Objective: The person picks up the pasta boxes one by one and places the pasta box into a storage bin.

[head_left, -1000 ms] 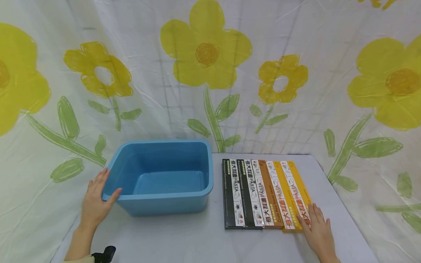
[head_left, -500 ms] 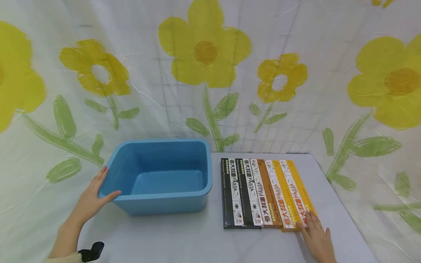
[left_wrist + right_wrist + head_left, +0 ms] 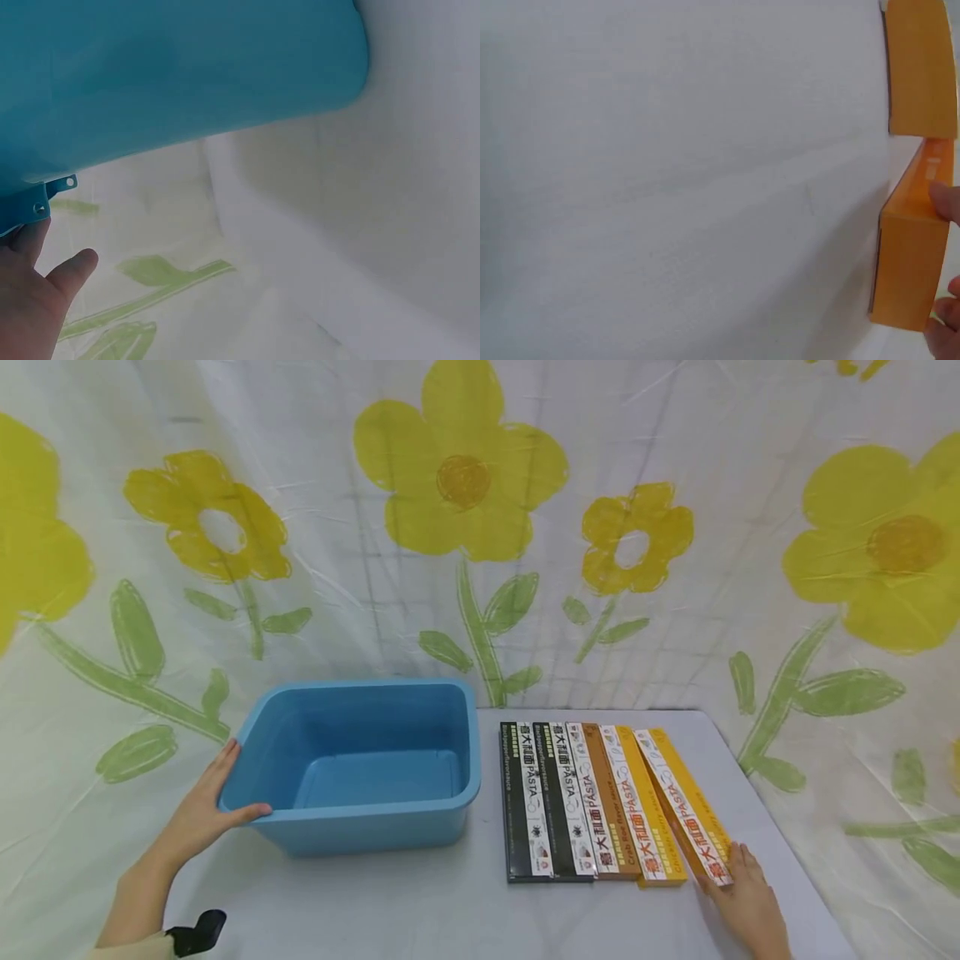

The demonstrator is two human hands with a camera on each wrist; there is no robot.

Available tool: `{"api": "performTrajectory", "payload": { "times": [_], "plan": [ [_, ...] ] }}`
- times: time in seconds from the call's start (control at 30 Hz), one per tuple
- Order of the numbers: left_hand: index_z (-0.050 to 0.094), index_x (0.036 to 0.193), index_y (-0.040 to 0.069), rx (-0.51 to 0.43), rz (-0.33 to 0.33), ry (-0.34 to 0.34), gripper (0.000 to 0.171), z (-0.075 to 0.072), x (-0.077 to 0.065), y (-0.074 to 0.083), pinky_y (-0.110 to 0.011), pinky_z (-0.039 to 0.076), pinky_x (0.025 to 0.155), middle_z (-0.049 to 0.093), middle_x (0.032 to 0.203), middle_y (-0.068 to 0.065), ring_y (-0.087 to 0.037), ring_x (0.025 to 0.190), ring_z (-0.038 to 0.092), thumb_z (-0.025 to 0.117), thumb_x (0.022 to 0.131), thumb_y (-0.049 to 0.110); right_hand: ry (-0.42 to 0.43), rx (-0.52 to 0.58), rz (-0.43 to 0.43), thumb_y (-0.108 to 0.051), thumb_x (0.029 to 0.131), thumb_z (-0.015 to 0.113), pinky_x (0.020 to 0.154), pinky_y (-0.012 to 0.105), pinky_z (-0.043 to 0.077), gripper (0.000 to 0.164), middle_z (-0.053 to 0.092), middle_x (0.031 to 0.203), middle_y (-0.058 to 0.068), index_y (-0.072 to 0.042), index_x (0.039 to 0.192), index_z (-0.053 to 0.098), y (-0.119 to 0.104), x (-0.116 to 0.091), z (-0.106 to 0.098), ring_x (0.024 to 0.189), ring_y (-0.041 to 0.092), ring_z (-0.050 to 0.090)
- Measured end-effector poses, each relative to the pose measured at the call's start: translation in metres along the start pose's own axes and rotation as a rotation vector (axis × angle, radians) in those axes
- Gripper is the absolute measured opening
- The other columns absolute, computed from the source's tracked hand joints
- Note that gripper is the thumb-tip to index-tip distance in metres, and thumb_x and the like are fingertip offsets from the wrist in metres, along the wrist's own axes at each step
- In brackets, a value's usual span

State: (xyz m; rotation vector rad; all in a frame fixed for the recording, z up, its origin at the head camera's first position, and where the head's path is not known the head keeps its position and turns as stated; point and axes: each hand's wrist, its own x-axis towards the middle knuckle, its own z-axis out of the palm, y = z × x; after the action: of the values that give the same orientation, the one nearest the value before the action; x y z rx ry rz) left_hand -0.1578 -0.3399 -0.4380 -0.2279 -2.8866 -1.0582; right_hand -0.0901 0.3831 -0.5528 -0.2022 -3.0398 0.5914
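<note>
A blue plastic basin (image 3: 351, 833) stands on the table at the left. My left hand (image 3: 197, 822) rests at its near left corner, thumb along the front rim and fingers straight along the left side. Several pasta boxes lie side by side to the right: two black ones, a brown box (image 3: 619, 827) and two yellow ones. Thumb and fingers of my right hand (image 3: 746, 902) pinch the near end of the rightmost yellow pasta box (image 3: 686, 802) from both sides. That box slants away from the neighbouring yellow box (image 3: 647, 810), leaving a narrow wedge between them.
The white table (image 3: 420, 910) ends at its right edge beyond the boxes. Behind it hangs a white cloth (image 3: 337, 635) printed with yellow flowers. The basin has a small lug (image 3: 34, 204) under its rim, close to my left fingers.
My right hand has moved right and taken hold of the rightmost yellow pasta box, whose near end has swung right from its neighbour. My left hand stays at the basin.
</note>
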Motion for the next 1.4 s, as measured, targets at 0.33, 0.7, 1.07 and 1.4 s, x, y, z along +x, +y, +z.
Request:
{"api": "performTrajectory", "payload": {
  "times": [0.33, 0.7, 1.07, 1.4],
  "plan": [
    [0.0, 0.154, 0.001, -0.045, -0.018, 0.017, 0.105, 0.002, -0.001, 0.0, -0.082, 0.014, 0.094, -0.004, 0.16, -0.024, -0.056, 0.14, -0.001, 0.072, 0.084, 0.033, -0.175, 0.165, 0.25, -0.048, 0.085, 0.067, 0.1, 0.067, 0.032, 0.106, 0.024, 0.137, 0.049, 0.027, 0.138, 0.016, -0.002, 0.026, -0.014, 0.124, 0.063, 0.03],
    [0.003, 0.155, 0.001, -0.051, -0.009, 0.028, 0.104, 0.003, 0.0, 0.002, -0.082, 0.015, 0.094, -0.002, 0.16, -0.023, -0.055, 0.141, 0.001, 0.072, 0.084, 0.033, 0.001, 0.238, 0.429, -0.038, 0.076, 0.078, 0.095, 0.062, 0.035, 0.093, 0.037, 0.133, 0.043, 0.019, 0.136, 0.035, -0.017, 0.024, -0.015, 0.115, 0.059, 0.042],
    [0.002, 0.155, 0.002, -0.06, -0.021, 0.035, 0.103, 0.004, 0.0, 0.001, -0.082, 0.016, 0.093, -0.002, 0.16, -0.025, -0.055, 0.14, 0.001, 0.071, 0.085, 0.033, 0.156, 0.203, 0.397, -0.029, 0.074, 0.08, 0.081, 0.054, 0.04, 0.084, 0.043, 0.133, 0.039, 0.012, 0.136, 0.041, -0.026, 0.02, -0.029, 0.107, 0.052, 0.05],
    [0.002, 0.155, 0.002, -0.069, -0.026, 0.039, 0.102, 0.005, 0.0, 0.0, -0.083, 0.016, 0.093, -0.001, 0.159, -0.026, -0.056, 0.14, 0.002, 0.07, 0.086, 0.033, 0.255, 0.215, 0.361, -0.021, 0.069, 0.083, 0.086, 0.054, 0.038, 0.084, 0.046, 0.132, 0.037, 0.011, 0.136, 0.044, -0.034, 0.017, -0.041, 0.11, 0.053, 0.05]
  ]
}}
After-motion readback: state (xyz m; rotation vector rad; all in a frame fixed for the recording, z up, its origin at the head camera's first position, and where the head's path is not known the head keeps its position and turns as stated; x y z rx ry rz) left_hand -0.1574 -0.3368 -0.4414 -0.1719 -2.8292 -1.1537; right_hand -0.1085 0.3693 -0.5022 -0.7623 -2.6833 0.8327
